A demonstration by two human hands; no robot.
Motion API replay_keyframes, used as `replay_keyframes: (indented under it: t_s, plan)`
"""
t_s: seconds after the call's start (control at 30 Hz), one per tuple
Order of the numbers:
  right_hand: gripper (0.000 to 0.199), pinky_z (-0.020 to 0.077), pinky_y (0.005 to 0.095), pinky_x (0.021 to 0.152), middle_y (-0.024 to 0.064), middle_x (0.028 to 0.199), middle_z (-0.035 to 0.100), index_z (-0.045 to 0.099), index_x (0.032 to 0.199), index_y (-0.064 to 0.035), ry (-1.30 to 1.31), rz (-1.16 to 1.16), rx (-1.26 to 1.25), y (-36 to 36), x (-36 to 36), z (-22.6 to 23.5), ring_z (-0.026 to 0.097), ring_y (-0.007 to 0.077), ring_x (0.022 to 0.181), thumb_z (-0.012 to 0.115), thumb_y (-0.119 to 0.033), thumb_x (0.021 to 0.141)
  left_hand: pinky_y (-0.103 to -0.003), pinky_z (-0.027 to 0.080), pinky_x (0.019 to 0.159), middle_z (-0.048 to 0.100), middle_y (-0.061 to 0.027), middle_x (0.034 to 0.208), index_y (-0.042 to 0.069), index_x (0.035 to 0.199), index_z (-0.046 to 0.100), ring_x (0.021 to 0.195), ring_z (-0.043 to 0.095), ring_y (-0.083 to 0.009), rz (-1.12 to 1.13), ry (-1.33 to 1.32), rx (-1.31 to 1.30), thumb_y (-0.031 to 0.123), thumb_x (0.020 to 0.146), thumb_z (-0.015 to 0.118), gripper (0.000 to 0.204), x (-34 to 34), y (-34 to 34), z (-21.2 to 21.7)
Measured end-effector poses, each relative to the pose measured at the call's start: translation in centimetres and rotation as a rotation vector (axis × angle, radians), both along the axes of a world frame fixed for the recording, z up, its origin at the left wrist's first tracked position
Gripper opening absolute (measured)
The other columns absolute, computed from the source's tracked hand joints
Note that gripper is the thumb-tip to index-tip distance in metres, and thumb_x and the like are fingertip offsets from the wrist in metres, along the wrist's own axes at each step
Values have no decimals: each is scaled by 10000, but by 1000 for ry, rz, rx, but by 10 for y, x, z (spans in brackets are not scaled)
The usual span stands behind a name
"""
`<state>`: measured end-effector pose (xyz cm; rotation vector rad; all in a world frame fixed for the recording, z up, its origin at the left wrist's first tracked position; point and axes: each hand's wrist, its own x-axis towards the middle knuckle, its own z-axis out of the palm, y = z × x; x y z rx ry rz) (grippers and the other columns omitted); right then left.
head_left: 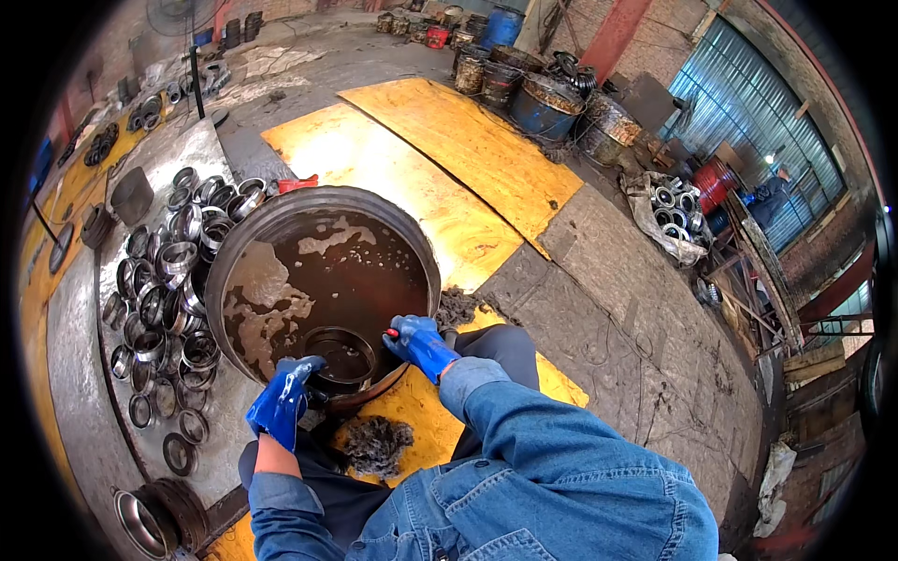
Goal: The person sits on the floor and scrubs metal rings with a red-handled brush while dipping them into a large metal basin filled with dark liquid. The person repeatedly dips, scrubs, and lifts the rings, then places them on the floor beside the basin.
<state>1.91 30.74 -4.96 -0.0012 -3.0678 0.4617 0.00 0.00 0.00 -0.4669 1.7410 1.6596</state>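
A round metal basin full of brown foamy liquid stands in front of me. A dark metal ring sits half sunk at its near edge. My left hand, in a blue glove, grips the ring's near left rim. My right hand, also in a blue glove, is closed on a small red-tipped tool at the ring's right side, over the basin's rim. Denim sleeves cover both my forearms.
Several shiny metal bearing rings lie piled on a metal sheet left of the basin. A clump of dirty rag lies by my knee. Yellow boards cover the floor; drums and a sack of rings stand behind.
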Motion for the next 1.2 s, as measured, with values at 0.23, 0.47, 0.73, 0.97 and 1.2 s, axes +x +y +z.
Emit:
replay_keyframes:
  t_s: [0.23,0.47,0.73,0.97,1.2]
  plan:
    - [331,583,502,820,159,950,772,751,970,-134,-14,8,2,0,-7,2,747,380,939,709,-457,915,-425,600,628,756,-192,989,-32,1158,751,752,746,-331,-20,-32,-71,119,987,643,251,1,6,34]
    - [341,573,522,759,164,858,746,704,924,-116,85,15,-29,2,-2,0,729,404,856,752,-451,885,-433,601,611,747,-193,974,-43,1140,743,742,739,-337,-23,-6,-64,124,974,662,249,4,5,32]
    - [338,588,495,856,160,1019,781,768,1014,-142,-70,-8,17,-7,-3,17,754,371,983,683,-458,931,-441,592,573,739,-194,945,-56,1112,735,713,729,-346,-28,71,-31,160,949,706,272,6,0,27]
    - [319,586,504,830,165,968,777,762,963,-128,30,9,-12,-4,0,7,752,382,945,705,-438,915,-447,584,539,731,-195,919,-67,1087,728,687,721,-353,-53,210,33,191,926,744,304,11,-3,21]
    - [303,581,516,771,165,892,760,727,907,-117,139,27,-35,-1,1,-4,741,393,875,735,-419,893,-451,583,517,730,-197,895,-73,1064,730,670,716,-355,-33,177,47,209,911,771,323,12,-2,25]
